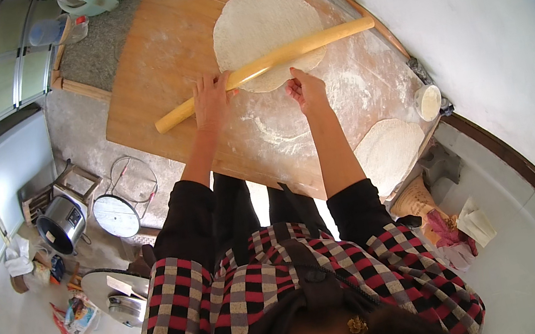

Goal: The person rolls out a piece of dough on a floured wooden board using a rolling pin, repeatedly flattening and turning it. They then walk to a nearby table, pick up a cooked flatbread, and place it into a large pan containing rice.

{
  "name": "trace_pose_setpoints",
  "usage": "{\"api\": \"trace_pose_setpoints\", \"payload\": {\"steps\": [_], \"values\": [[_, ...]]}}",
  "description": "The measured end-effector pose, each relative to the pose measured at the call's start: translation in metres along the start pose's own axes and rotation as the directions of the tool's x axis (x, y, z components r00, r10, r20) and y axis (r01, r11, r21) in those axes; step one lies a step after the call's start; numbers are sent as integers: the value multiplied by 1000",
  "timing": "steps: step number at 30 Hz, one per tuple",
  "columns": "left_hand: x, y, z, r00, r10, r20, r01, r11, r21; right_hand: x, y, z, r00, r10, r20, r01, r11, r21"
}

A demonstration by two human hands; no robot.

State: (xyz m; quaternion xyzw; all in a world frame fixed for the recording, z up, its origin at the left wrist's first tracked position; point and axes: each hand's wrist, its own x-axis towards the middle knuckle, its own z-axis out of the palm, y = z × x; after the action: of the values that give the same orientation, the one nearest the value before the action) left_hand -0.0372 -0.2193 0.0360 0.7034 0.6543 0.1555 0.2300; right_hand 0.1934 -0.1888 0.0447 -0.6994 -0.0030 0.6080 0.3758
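Note:
A long wooden rolling pin (300, 47) lies slantwise across a large round sheet of dough (259, 20) on a floured wooden board (152, 80). My left hand (211, 99) is closed around the pin near its left end, just off the dough. At the sheet's near edge is my right hand (309, 90), its fingers curled and off the pin. Whether those fingertips pinch the dough is unclear. A second flat sheet of dough (387, 155) rests at the board's near right corner, partly hidden by my right arm.
A cup of flour (429, 102) stands at the board's right edge, beside the white wall (463, 1). On the floor to the left are a round stool (116, 216), a metal pot (62, 225) and a wooden stool (78, 183). A plastic bottle (77, 30) sits beyond the board's left side.

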Motion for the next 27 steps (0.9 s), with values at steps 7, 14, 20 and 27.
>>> {"api": "trace_pose_setpoints", "payload": {"steps": [7, 14, 20, 27], "values": [[8, -9, 6, 999, 29, -30, -30, 999, -20, 9, -37, 31, 810, -472, 348, 585, 606, -538], [28, 33, 23, 954, 235, -187, -244, 969, -28, -2, -57, 17, 302, -470, 830, 738, -436, -515], [51, 56, 44, 965, 261, 5, -261, 965, 41, 23, -59, 12, 285, -399, 872, 760, -461, -459], [13, 12, 29, 923, 315, 222, -341, 936, 88, -11, 3, 4, 313, -383, 869, 761, -447, -470]]}}
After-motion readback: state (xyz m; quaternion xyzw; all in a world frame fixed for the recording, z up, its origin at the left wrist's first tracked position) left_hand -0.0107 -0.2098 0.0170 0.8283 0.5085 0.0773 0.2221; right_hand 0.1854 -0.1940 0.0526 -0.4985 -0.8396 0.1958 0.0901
